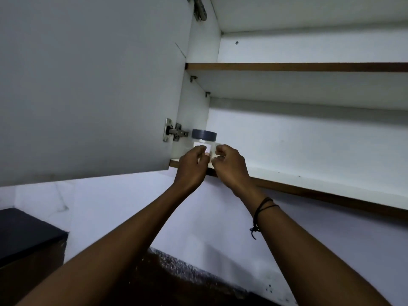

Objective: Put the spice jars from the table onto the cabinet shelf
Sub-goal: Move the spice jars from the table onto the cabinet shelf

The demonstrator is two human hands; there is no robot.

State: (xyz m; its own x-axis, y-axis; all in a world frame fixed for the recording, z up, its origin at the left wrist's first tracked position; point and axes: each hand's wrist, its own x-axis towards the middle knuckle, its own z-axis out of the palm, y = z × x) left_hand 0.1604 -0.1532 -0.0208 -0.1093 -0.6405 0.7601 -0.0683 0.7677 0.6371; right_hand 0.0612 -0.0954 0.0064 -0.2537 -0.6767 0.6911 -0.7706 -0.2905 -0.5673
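Observation:
A small clear spice jar [204, 135] with a grey-blue lid and a white label stands upright at the far left end of the bottom cabinet shelf [331, 184], close to the side wall. Both arms reach up to it. My left hand [193, 164] has its fingers curled against the jar's left front. My right hand [230, 166] has its fingers curled against the jar's right side. The hands hide the jar's lower half. No other jars are in view, and the table is out of view.
The white cabinet door [88, 85] hangs open on the left, on a metal hinge [174, 132] just beside the jar. An upper shelf [287, 66] sits above. Below lie a dark speckled counter [176, 272] and a black box [26, 235] at the lower left.

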